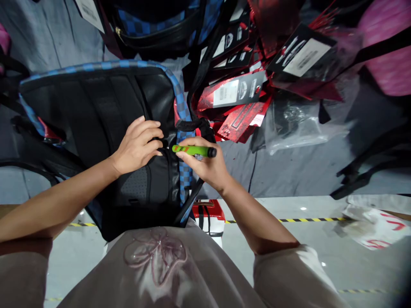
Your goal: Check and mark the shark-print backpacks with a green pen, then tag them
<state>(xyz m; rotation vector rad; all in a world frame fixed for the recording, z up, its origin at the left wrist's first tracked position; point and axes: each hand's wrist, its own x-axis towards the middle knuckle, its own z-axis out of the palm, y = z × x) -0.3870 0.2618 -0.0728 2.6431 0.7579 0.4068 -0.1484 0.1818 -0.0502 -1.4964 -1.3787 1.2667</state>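
The hands converge at the right side of the backpack (96,100), which lies back panel up on the tabletop (289,171) directly in front of the person, its lower portion extending past the near edge toward the torso. The left forearm enters from the lower left; the left hand (138,143) is palm down on the black panel, unclenched, with fingers slightly bent and directed right. The right forearm rises from the lower right and angles inward; the right hand (208,164) grips a green pen-shaped tool (195,150) between thumb and fingers, black end directed right, opposite end beside the left fingertips. The elbows are set wide. Beyond the right hand, a pile of hang tags (229,92) and a clear plastic bag (298,128) limit clearance. A second checkered backpack (157,23) bounds the far side. Bare grey cloth extends along the near edge, from the right wrist to the black straps (369,158). Floor (272,231) shows below that edge.
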